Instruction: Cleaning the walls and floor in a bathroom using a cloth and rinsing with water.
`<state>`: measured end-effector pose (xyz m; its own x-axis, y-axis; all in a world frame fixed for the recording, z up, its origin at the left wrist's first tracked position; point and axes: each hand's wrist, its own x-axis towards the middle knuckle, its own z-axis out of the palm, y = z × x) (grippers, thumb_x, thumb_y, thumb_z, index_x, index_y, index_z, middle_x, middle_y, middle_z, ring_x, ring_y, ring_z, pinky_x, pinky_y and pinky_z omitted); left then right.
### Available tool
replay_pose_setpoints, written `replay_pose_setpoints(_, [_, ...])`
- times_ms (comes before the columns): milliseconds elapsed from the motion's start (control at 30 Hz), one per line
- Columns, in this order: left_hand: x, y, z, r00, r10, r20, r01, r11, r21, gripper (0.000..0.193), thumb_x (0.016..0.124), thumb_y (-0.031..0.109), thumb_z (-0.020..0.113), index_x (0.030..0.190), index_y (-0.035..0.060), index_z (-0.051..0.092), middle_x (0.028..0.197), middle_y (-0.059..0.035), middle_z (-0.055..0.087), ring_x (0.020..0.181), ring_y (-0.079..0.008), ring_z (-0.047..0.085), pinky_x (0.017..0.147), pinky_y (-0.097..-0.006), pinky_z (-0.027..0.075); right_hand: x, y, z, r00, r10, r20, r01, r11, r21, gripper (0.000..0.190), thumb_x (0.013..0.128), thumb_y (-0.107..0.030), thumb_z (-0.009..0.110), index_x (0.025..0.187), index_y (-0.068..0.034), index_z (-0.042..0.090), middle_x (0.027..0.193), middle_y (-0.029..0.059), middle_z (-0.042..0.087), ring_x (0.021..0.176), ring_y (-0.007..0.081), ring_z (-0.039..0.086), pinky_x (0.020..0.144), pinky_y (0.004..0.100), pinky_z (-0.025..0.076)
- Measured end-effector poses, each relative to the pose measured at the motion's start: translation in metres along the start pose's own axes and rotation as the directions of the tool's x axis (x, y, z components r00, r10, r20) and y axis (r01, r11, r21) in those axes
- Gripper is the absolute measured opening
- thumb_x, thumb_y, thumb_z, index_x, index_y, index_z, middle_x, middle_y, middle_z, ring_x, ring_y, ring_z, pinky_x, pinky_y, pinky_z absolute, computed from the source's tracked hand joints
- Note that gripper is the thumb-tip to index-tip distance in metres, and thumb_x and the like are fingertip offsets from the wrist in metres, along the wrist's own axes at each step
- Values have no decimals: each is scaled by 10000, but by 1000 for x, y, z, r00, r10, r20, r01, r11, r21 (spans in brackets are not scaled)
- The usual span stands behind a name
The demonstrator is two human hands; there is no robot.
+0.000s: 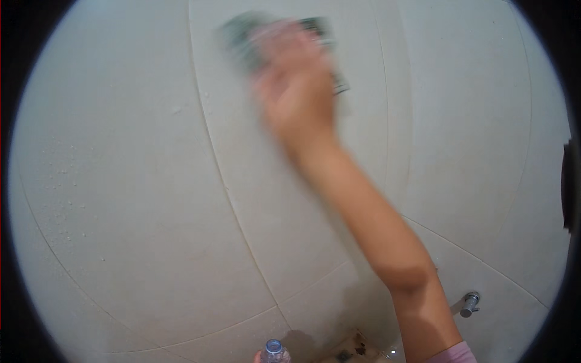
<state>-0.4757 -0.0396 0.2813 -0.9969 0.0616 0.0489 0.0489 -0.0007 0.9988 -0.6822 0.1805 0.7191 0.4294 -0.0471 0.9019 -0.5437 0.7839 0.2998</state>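
Note:
My right hand [295, 77] is raised high against the pale tiled wall [136, 204], blurred by motion. Under its fingers is a green and white patterned cloth [243, 38], pressed to the tiles; its edges stick out on both sides of the hand. At the bottom edge, an uncapped clear plastic bottle [274, 351] stands upright in my left hand [257, 357], of which only a bit of finger shows. The rest of that hand and the bottle's lower part are cut off by the frame.
A chrome tap [470, 304] juts from the wall at lower right. Droplets [63, 181] dot the tiles at far left. Low down, near the bottle, lies a beige surface with dark stains [358, 347]. A dark object [567, 186] shows at the right rim.

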Motion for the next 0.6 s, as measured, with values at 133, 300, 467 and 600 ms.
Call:
replay_pose_setpoints(133, [-4, 8, 0, 999, -44, 24, 42, 997, 65, 727, 595, 225, 796, 1181, 26, 415, 1092, -102, 536, 999, -215, 528, 852, -355, 422, -92, -102, -29, 837, -456, 303, 215, 783, 584, 410, 702, -188, 569, 1112, -198, 551, 1273, 63, 444, 1174, 233, 406, 1009, 464, 242])
replay_pose_setpoints(300, [-13, 16, -10, 997, -77, -24, 79, 993, 90, 734, 589, 215, 797, 1186, 27, 414, 1075, -102, 549, 987, -213, 536, 855, -353, 421, -127, -11, -88, 919, 270, 287, -257, 963, -81, 532, 743, -167, 544, 1264, -188, 438, 1323, 112, 377, 1240, 282, 304, 1019, 447, 219])
replay_pose_setpoints(467, [-15, 7, -12, 995, -46, -92, 53, 996, 69, 743, 589, 198, 797, 1192, 21, 401, 1091, -108, 533, 995, -214, 527, 855, -345, 419, -187, -69, -81, 819, 570, 67, -567, 822, -59, 489, 750, -92, 496, 1236, -128, 471, 1285, 145, 417, 1214, 357, 331, 1033, 443, 172])
replay_pose_setpoints(600, [-14, 3, -7, 991, -45, -128, 55, 996, 70, 735, 585, 175, 800, 1185, 20, 403, 1100, -103, 519, 998, -214, 519, 857, -335, 416, -250, -154, -116, 790, -176, 588, 72, 978, 197, 487, 724, -171, 518, 1177, -348, 515, 1277, 84, 444, 1194, 225, 389, 1021, 444, 194])
